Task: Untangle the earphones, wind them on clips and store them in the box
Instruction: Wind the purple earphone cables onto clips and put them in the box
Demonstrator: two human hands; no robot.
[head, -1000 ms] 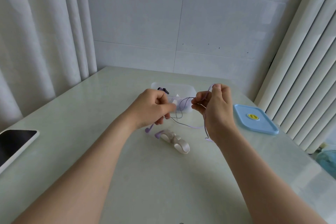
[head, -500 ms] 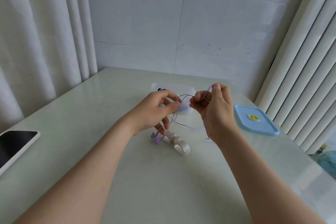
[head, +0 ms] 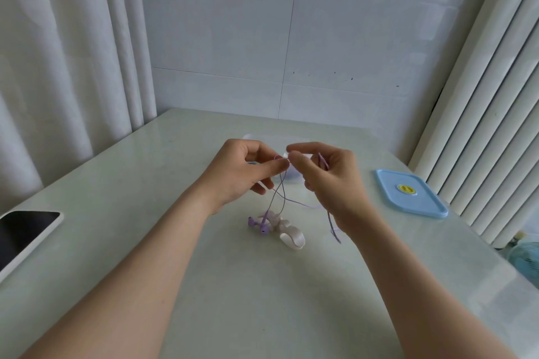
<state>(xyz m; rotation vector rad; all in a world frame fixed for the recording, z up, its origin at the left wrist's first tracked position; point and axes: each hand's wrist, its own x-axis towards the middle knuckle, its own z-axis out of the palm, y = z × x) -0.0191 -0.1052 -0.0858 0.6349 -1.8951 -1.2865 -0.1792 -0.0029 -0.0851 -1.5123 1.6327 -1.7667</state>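
1. The left hand [head: 242, 172] and the right hand [head: 329, 181] are raised over the bench [head: 204, 285], fingertips nearly meeting.
2. On the left fingers [head: 275, 167], thumb and forefinger are pressed together and pinch the thin cable of the purple earphones [head: 264, 230] at its highest point. The other fingers curl loosely underneath.
3. On the right fingers [head: 302, 148], thumb and forefinger pinch at the same spot, where a small white bit shows. It is too small for me to say what it is. Another stretch of the cable runs across this hand and hangs down past the wrist, its end loose.
4. From the pinch, strands of cable drop to the bench. The two earbuds lie just below the left fingers, touching a white clip [head: 290, 237] that rests on the bench below the gap between the two hands.
5. A clear box [head: 250, 137] stands directly behind the fingers, mostly hidden by them. I cannot tell what is in it.
6. The blue lid [head: 408, 198] is off the box and lies flat on the bench out to the right of the right fingers, with a yellow sticker on top.
7. A phone [head: 23, 236] with a dark screen lies well to the left of the left fingers, at the bench edge.
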